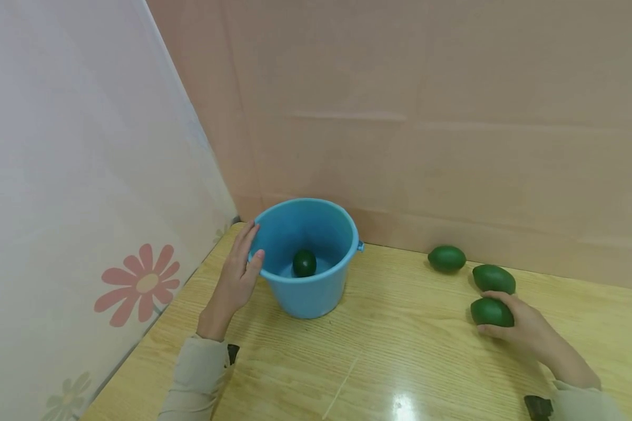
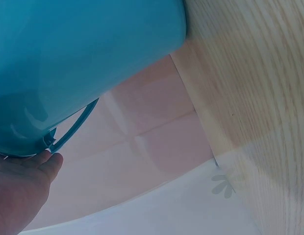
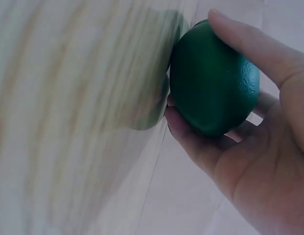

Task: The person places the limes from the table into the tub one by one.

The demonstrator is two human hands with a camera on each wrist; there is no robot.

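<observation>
A light-blue bucket (image 1: pixel 309 298) stands on the table, with one dark green oval fruit (image 1: pixel 304 264) inside at its bottom. My left hand (image 1: pixel 235 275) rests on the bucket's left rim, its fingers and thumb fairly straight. In the left wrist view, fingertips (image 2: pixel 53 165) lie at the rim beside the bucket's handle (image 2: pixel 76 128). Over at the right, my right hand (image 1: pixel 524 327) grips another glossy green fruit (image 1: pixel 491 312) between thumb and fingers. That fruit (image 3: pixel 211 81) fills the grasp in the right wrist view, close against the table surface.
Two more green fruits, one (image 1: pixel 446 258) farther back and one (image 1: pixel 494 278) just behind the gripped one, lie on the wooden table (image 1: pixel 400 327). A pinkish-brown covering (image 1: pixel 426 117) rises behind the table. A white flowered sheet (image 1: pixel 110 175) hangs along the left edge.
</observation>
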